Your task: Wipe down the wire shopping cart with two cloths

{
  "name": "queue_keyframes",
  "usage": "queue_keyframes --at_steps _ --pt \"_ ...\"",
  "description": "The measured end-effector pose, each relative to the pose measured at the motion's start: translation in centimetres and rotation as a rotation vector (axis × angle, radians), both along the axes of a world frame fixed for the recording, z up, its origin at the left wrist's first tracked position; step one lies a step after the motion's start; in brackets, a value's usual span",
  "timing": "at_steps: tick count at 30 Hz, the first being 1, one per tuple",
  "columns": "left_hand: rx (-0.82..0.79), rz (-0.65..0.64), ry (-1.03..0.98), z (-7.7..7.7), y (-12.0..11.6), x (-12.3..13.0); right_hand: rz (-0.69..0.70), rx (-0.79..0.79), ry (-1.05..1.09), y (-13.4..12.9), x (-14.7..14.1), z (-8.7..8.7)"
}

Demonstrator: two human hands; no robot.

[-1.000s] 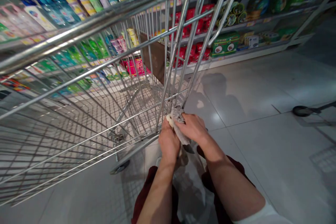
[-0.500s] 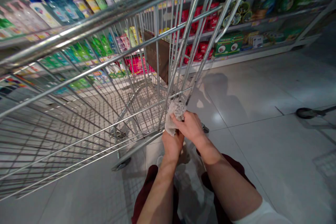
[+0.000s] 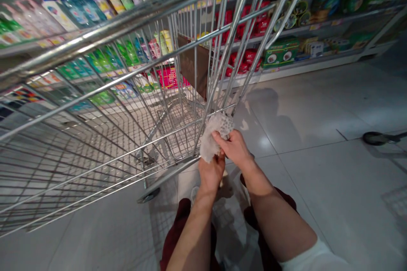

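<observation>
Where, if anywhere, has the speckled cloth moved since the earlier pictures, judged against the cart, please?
Yes, the speckled cloth rose: its top nearly touches the cart's wire rail, which it sat below earlier.

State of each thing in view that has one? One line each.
left hand, gripping cloth from below
right hand, clasping cloth from above
grey speckled cloth, bunched between both hands
wire shopping cart, standing on tile floor
brown panel, upright inside cart basket
store shelves, stocked with packaged goods
</observation>
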State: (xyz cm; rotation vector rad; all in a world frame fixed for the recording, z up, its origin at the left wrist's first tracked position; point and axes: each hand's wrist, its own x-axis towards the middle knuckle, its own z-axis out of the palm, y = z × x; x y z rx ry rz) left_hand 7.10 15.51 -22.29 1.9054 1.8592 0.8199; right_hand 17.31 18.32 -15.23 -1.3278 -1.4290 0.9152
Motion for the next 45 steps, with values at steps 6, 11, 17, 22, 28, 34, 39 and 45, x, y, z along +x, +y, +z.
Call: queue_keyframes --at_steps 6,11,17,22,28,34,39,45 --pt "-0.015 0.044 -0.181 0.7 -0.3 -0.2 0.081 -0.117 0.085 0.7 0.7 -1.3" --pt "0.121 0.187 -0.042 2.8 -1.2 -0.6 0.150 -0.256 0.274 0.8 1.1 -1.6" --pt "0.753 0.334 -0.163 3.1 -1.0 -1.3 0.147 -0.296 0.303 0.8 1.1 -0.5" --pt "0.953 0.278 -0.087 5.4 1.0 -2.1 0.181 -0.310 0.321 1.0 1.1 -0.6" --pt "0.651 0.309 -0.044 5.3 1.9 -1.8 0.230 -0.294 0.262 1.4 1.3 -0.5" --pt "0.333 0.425 0.016 3.7 1.4 -3.2 0.228 -0.290 0.196 1.7 1.2 -1.1" --pt "0.295 0.445 0.104 4.2 1.7 -3.4 -0.063 -0.012 0.258 2.0 1.6 -1.6" --pt "0.320 0.472 0.099 4.0 2.0 -3.1 -0.514 0.079 0.428 3.0 2.2 -2.4"
